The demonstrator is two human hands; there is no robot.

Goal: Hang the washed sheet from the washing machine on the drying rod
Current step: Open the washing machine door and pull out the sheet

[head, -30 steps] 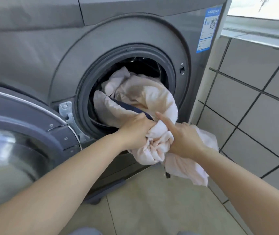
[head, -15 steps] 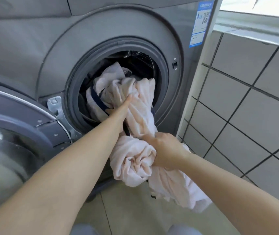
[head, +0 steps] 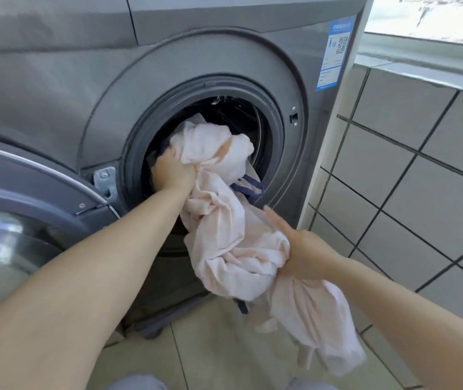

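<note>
A pale pink sheet point(head: 233, 243) with dark blue trim trails out of the round opening of the grey washing machine point(head: 196, 66) and hangs down toward the floor. My left hand point(head: 172, 173) is at the drum's mouth and grips a bunch of the sheet there. My right hand point(head: 306, 254) is lower and to the right, outside the machine. It holds the hanging bundle, with one finger stretched out along the cloth. Part of the sheet is still inside the drum. No drying rod is in view.
The machine's door point(head: 22, 209) stands swung open at the left, close to my left forearm. A tiled wall point(head: 421, 178) rises at the right with a bright sill above. Beige floor tiles point(head: 205, 350) lie below the hanging sheet.
My left hand has reached deeper into the drum mouth and taken a new bunch of sheet. My right hand has pulled its bundle down and right, so more sheet hangs outside.
</note>
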